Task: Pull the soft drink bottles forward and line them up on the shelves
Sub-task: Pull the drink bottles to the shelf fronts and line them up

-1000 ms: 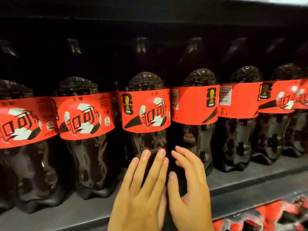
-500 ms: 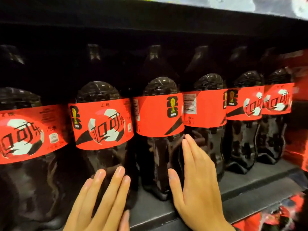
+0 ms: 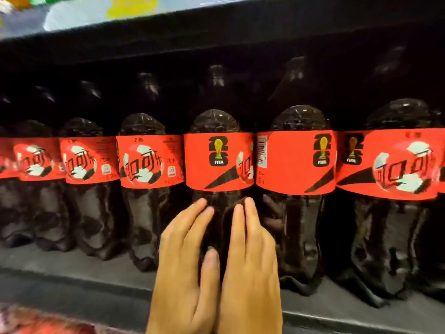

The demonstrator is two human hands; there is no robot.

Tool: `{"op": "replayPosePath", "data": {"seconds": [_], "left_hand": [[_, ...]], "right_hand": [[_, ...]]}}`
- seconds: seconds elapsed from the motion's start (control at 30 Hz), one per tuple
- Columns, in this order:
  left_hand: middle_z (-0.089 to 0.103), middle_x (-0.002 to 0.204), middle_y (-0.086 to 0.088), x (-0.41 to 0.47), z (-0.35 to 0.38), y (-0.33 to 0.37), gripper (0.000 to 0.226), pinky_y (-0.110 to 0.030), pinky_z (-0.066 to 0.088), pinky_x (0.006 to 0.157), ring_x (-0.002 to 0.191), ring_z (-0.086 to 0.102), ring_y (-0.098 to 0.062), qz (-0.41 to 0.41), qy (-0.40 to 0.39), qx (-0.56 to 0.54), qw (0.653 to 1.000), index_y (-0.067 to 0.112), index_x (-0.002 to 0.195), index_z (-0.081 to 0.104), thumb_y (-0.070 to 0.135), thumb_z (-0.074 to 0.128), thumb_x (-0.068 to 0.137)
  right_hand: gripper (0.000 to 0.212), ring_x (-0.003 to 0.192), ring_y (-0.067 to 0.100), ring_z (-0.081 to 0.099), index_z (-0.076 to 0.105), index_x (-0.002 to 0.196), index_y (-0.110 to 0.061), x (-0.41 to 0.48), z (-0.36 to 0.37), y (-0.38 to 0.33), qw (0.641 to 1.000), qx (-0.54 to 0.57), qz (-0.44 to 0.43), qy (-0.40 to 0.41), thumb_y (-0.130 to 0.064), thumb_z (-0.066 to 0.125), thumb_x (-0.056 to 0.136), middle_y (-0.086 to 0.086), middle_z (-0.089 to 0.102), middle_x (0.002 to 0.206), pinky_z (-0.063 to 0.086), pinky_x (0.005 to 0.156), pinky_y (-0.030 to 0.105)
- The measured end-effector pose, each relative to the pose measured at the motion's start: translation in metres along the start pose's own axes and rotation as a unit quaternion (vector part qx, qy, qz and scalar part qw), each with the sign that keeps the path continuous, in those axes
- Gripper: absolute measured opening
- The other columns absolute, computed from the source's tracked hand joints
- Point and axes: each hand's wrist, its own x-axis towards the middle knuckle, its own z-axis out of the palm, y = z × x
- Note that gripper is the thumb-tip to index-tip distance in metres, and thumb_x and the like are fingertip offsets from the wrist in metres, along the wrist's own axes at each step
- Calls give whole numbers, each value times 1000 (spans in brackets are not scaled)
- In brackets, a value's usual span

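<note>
At lower centre, the left hand [image 3: 185, 266] and right hand [image 3: 250, 266] lie side by side, fingers nearly straight. Their tips touch the dark lower body of the centre bottle [image 3: 216, 162], gripping nothing.

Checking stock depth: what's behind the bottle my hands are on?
Only black shadow shows behind the bottle. Its body and neighbours block the view, so a second row can't be confirmed.

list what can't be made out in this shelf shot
Head view: bottle caps lost in shadow under the upper shelf.
Head view: lower body of the middle bottle covered by the left hand and right hand.
Head view: goods above blurred, cut off by the top edge.
</note>
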Motion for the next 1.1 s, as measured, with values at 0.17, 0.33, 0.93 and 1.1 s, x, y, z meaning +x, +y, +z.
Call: {"op": "replayPosePath", "data": {"seconds": [0.17, 0.33, 0.93, 1.1], "left_hand": [[26, 156, 1, 2, 31, 32, 52, -28, 17, 113, 142, 23, -20, -87, 33, 56, 994, 10, 144, 35, 30, 32, 96], [18, 158, -2, -1, 44, 23, 67, -31, 13, 116, 143, 19, -21, -102, 40, 188, 976, 11, 147, 29, 46, 44, 91], [10, 150, 35, -7, 51, 32, 86, -30, 22, 111, 137, 15, 13, -240, 49, 105, 964, 56, 143, -7, 52, 56, 85], [7, 159, 13, -5, 47, 33, 99, -46, 21, 114, 142, 7, -6, -231, 22, 158, 960, 35, 152, -4, 64, 55, 77]], "right_hand": [[43, 122, 20, 55, 61, 125, -7, -7, -32, 33, 991, 86, -98, -34, -12, 66, 83, 7, 48, 141, 56, 82, 28], [33, 120, 15, 56, 72, 106, -21, -1, -76, 93, 973, 102, -197, 65, -7, 51, 85, -1, 62, 126, 47, 95, 32], [80, 75, 22, 71, 62, 114, -9, 12, -85, 130, 981, -30, -178, -67, -8, 88, 39, 20, 64, 118, 56, 57, 27], [46, 91, 28, 69, 61, 116, -8, 8, -82, 131, 977, -30, -205, -46, -16, 54, 71, 21, 59, 126, 58, 68, 29]]}}
